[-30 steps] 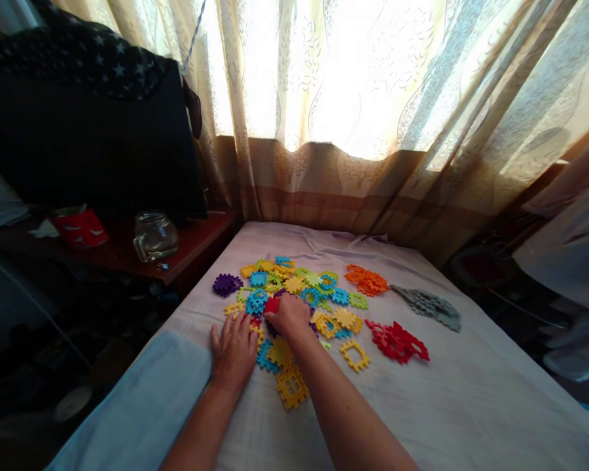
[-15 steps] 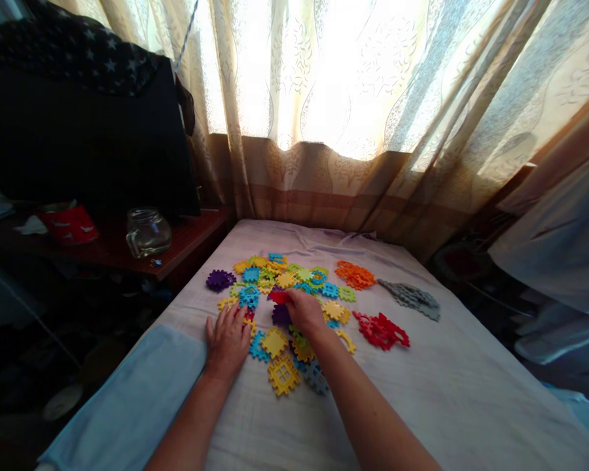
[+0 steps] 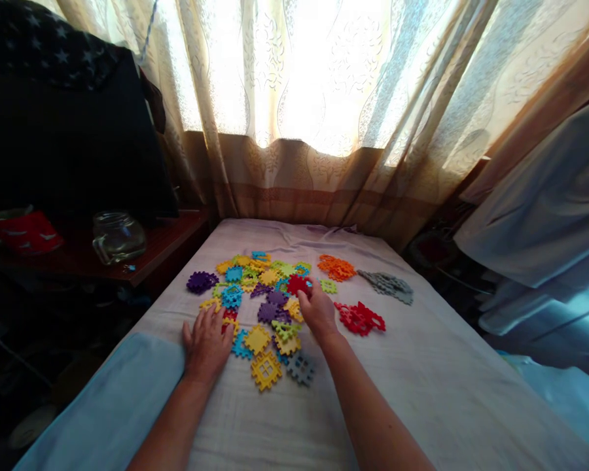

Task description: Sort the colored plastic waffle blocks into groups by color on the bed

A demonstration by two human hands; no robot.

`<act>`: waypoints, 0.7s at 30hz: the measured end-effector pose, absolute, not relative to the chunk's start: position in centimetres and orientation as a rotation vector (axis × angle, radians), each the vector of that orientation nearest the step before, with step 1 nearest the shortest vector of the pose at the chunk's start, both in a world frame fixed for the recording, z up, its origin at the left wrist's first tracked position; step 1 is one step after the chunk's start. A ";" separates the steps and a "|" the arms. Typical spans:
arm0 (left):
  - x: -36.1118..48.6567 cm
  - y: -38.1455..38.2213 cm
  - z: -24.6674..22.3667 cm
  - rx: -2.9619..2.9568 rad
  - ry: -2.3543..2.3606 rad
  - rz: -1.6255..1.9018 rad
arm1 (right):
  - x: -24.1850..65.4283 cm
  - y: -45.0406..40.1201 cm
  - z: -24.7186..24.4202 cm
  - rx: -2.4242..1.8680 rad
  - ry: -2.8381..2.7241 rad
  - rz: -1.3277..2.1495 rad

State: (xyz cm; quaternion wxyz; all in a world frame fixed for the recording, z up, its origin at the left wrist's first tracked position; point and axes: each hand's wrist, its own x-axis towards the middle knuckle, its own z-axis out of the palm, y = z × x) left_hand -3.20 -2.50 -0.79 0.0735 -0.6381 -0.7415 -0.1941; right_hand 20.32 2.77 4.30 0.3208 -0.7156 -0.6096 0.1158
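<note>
My right hand [image 3: 318,310] is closed on a red interlocking tile [image 3: 298,284], held above the mixed pile. Flat beside the pile's left edge lies my left hand [image 3: 207,341], fingers spread, its tips touching a yellow tile [image 3: 210,305] and close to another red tile [image 3: 230,314]. The pile mixes blue, green, yellow and purple notched pieces, among them a purple tile [image 3: 267,312] and a yellow window-shaped tile [image 3: 266,371]. A grey tile [image 3: 301,368] lies at its near end. To the right is a heap of red tiles [image 3: 360,318].
Separate heaps of orange tiles [image 3: 336,267], grey tiles [image 3: 389,286] and purple tiles [image 3: 202,282] rest on the bedsheet [image 3: 392,386]. A light blue cloth [image 3: 112,399] covers the left edge. A glass jug [image 3: 119,237] stands on the side table [image 3: 161,245].
My right hand has moved right with the red tile, uncovering purple and green pieces in the pile. My left hand stays beside the pile. The whole view has shifted.
</note>
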 end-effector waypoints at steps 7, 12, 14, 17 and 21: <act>-3.8 -2.0 -1.5 -1.997 -2.114 -0.756 | 30.7 0.2 2.7 -2.083 -1.232 0.204; -4.4 -1.5 -1.8 -2.208 -1.972 -0.995 | 33.9 -0.7 0.8 -2.049 -1.266 -0.230; -4.7 -1.4 -1.7 -2.225 -1.970 -1.060 | 33.1 -0.6 0.7 -1.958 -1.305 -0.340; -5.0 -1.4 -1.4 -2.137 -2.019 -1.068 | 29.2 -0.5 1.3 -1.750 -1.500 -0.299; -5.1 -1.8 -0.7 -2.070 -2.048 -1.009 | 20.9 -0.7 2.7 -1.490 -1.935 0.010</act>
